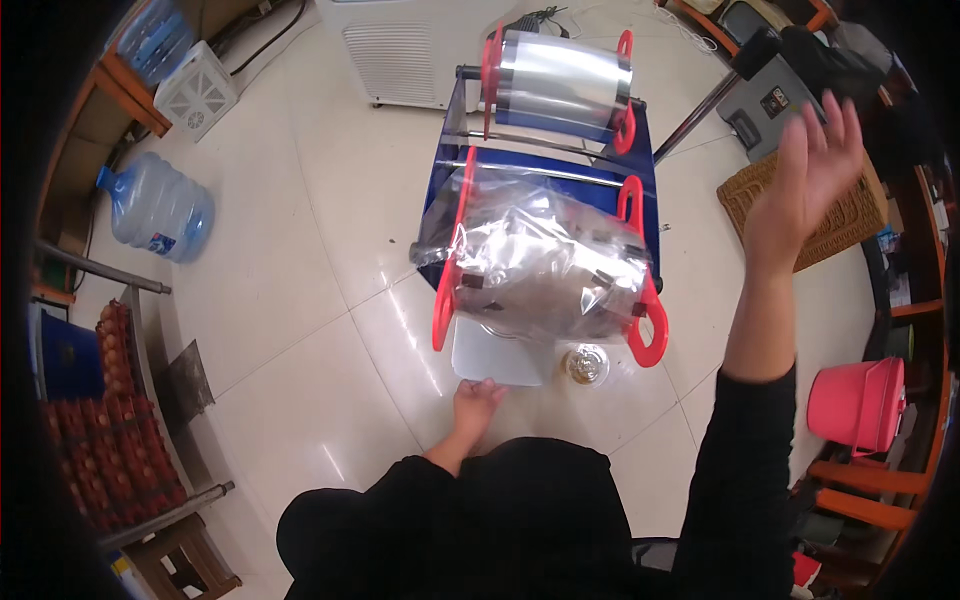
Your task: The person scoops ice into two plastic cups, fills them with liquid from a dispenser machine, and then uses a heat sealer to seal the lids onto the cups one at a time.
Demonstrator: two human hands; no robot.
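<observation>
My left hand (478, 410) is low in the middle, its fingers curled at the near edge of a pale, flat tray-like plate (499, 361). Whether it grips that edge cannot be made out. Raised at the right, my right hand (814, 172) has its fingers apart and holds nothing. Before me stands a blue frame (651, 202) carrying two rollers with red end pieces. Loose, crinkled clear plastic film (540, 255) covers the near roller, while smooth film wraps the far roller (562, 79). A round clear container (586, 365) sits right of the plate.
A large water bottle (161, 206) lies on the tiled floor at left, above stacked egg trays (112, 457). Behind the frame stands a white vented appliance (390, 56). On the right are a metal pole (694, 116), a brown patterned box (851, 217) and a pink bucket (851, 405).
</observation>
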